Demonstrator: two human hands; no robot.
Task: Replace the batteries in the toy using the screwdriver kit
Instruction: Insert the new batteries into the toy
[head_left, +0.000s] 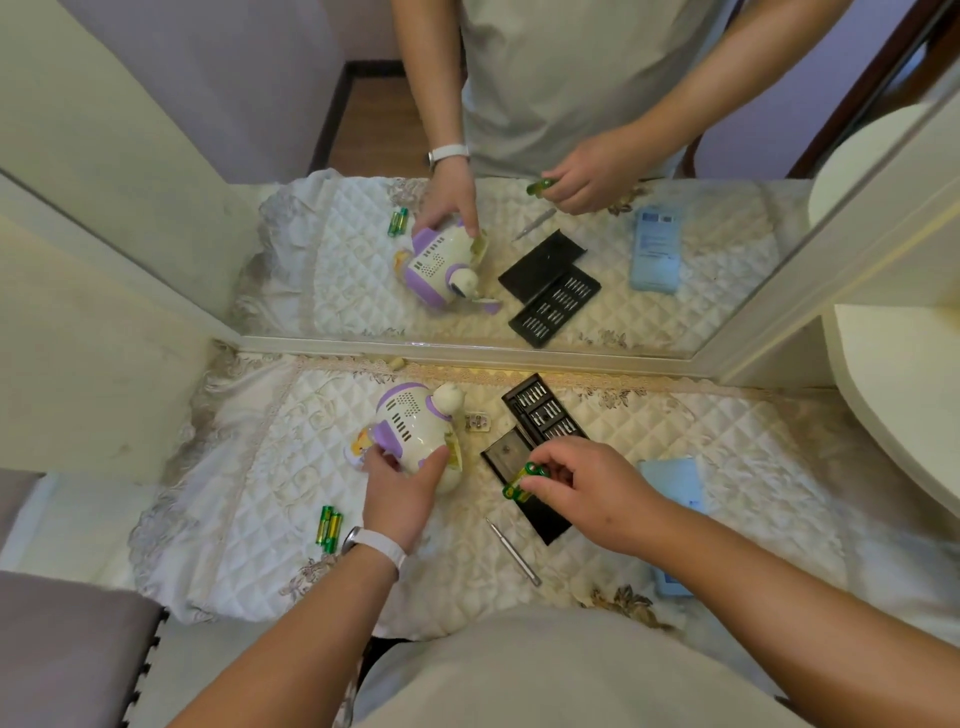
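Batteries (523, 480) pinched in right hand (589, 493) fingers mid-frame, left hand (397, 496) gripping the toy (413, 428) just left of centre. Swap step, I reckon; next wants them seated the right way round.

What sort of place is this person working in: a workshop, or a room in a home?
Most likely a room in a home, perhaps a bedroom. A large mirror stands right behind the work, a quilted cloth with lace edging covers the surface, and a padded chair is at the left.
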